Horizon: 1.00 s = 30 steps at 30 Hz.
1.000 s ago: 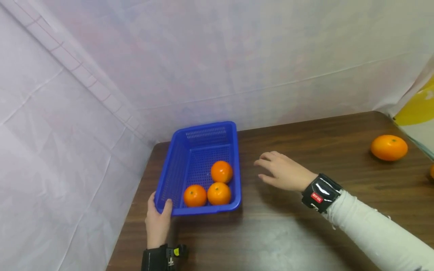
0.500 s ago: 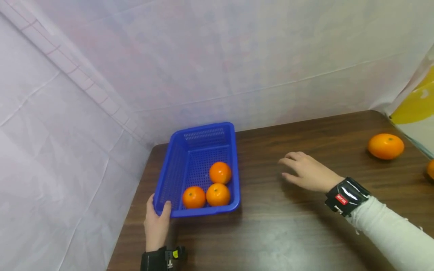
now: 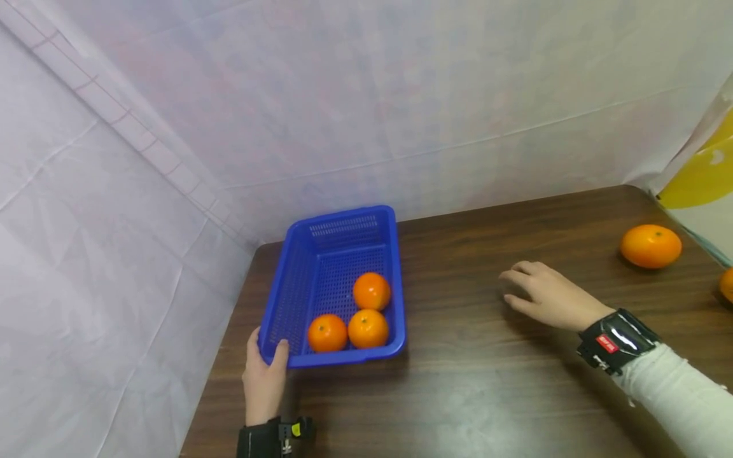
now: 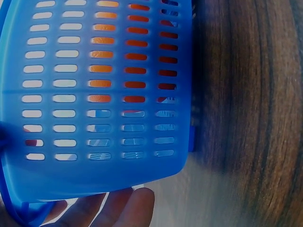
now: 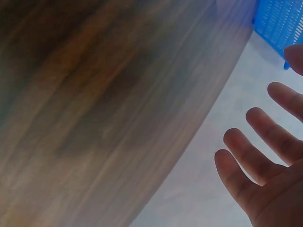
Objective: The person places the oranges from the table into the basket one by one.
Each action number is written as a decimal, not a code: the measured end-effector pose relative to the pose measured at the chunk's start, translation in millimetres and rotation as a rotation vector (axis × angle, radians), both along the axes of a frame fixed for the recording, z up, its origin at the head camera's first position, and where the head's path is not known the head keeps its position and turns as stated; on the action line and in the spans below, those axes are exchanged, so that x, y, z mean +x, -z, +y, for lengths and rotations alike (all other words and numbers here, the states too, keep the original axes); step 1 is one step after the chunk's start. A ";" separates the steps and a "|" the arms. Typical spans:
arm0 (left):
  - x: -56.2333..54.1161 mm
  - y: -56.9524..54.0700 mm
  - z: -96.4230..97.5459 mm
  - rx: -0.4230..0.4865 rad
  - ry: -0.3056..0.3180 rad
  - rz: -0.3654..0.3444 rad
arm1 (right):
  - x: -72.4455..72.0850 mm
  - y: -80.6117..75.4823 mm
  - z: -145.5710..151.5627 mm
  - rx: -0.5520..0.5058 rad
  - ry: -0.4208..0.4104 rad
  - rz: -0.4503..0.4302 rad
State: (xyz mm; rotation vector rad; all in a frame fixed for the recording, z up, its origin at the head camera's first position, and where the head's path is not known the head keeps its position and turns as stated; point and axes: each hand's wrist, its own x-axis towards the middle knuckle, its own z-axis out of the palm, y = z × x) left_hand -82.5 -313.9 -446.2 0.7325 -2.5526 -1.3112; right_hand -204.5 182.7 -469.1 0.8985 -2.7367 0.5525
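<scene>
A blue slotted plastic basket (image 3: 395,267) stands on the brown wooden table toward its left end. Inside are three oranges: one orange (image 3: 328,333) at the near wall, a second orange (image 3: 368,329) beside it, and a third orange (image 3: 371,291) just behind. My left hand (image 3: 266,381) grips the basket's near left corner, thumb over the rim; in the left wrist view its fingers (image 4: 137,208) lie against the outer wall. My right hand (image 3: 552,296) hovers over the table right of the basket, fingers spread and holding nothing, as the right wrist view (image 5: 274,175) also shows.
Farther right on the table lies another orange (image 3: 651,246), with part of one more orange (image 3: 727,284) at the frame's right edge. White sheeting (image 3: 446,114) hangs behind and to the left. A yellow object (image 3: 701,175) sits beyond the table's right corner.
My right hand has moved rightward, away from the basket and toward the orange on the right. The left hand keeps its grip on the basket, and the oranges stay in place.
</scene>
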 end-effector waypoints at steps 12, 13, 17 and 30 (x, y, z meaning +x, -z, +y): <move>-0.1 0.5 1.1 -0.005 -0.001 0.016 | 8.2 3.1 19.9 0.019 0.035 -0.026; 0.0 0.4 1.1 -0.002 -0.001 0.016 | 9.1 3.3 21.3 0.018 0.037 -0.030; 0.2 0.9 1.0 -0.007 -0.001 0.017 | 12.0 6.1 27.4 0.021 0.061 -0.058; -0.2 4.4 -0.8 -0.018 0.006 0.030 | 18.8 17.6 47.6 0.023 0.098 -0.074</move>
